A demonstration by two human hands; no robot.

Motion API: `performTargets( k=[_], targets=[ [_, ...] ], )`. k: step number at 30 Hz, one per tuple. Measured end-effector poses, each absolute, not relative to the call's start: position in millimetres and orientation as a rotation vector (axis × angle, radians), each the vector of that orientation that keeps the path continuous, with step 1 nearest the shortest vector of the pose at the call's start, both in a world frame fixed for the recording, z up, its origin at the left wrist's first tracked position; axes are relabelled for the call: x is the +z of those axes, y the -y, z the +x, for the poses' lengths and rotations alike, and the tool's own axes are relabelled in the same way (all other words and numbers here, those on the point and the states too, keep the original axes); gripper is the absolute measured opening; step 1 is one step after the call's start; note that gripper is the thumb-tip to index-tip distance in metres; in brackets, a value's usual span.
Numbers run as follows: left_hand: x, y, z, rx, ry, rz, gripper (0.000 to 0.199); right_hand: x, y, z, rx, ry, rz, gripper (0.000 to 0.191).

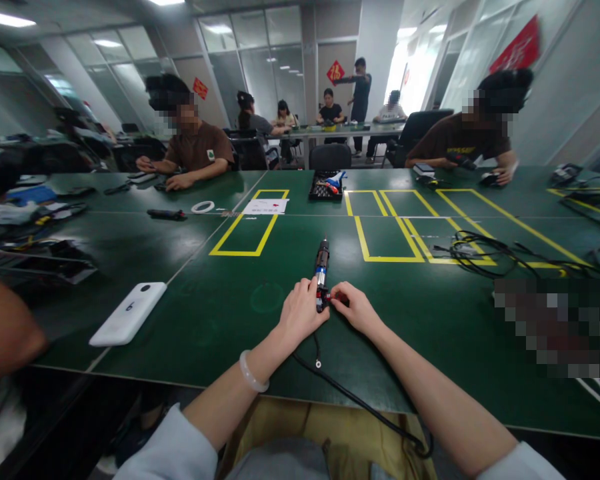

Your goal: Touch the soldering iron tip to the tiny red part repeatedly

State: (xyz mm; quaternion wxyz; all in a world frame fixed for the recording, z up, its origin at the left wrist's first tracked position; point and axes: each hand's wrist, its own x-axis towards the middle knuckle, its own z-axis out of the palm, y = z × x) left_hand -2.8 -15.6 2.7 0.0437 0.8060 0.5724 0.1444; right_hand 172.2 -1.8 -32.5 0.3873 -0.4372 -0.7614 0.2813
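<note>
An electric screwdriver (pixel 322 261), with its silver and blue inner body uncovered, lies on the green table and points away from me. My left hand (pixel 304 312) is wrapped around its near end from the left. On the other side, my right hand (pixel 356 305) has thumb and forefinger pinched at a small red piece, perhaps a wire, beside the screwdriver's rear. My fingers partly hide that end. A thin dark wire with a ring terminal (pixel 319 364) comes out below my left hand. From there a black cable (pixel 363 402) runs over the table edge towards my lap.
Left of me lies a white power bank (pixel 129 314). Ahead are yellow tape outlines (pixel 236 253), a white paper sign (pixel 266 207) and a black tray (pixel 325 193) with tools. Coiled black cables (pixel 473 248) lie at right. Co-workers sit across the table, and an arm shows at far left.
</note>
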Motion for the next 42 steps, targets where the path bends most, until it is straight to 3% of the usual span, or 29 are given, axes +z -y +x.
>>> performTargets(
  k=[26, 42],
  targets=[
    [3, 8, -7, 0.339, -1.903, 2.564, 0.068, -29, 8, 173, 0.866, 1.824, -1.028, 0.02],
    [5, -15, -183, 0.042, -2.31, 2.544, 0.065, -26, 7, 177, 0.81, 1.859, -1.114, 0.016]
  ],
)
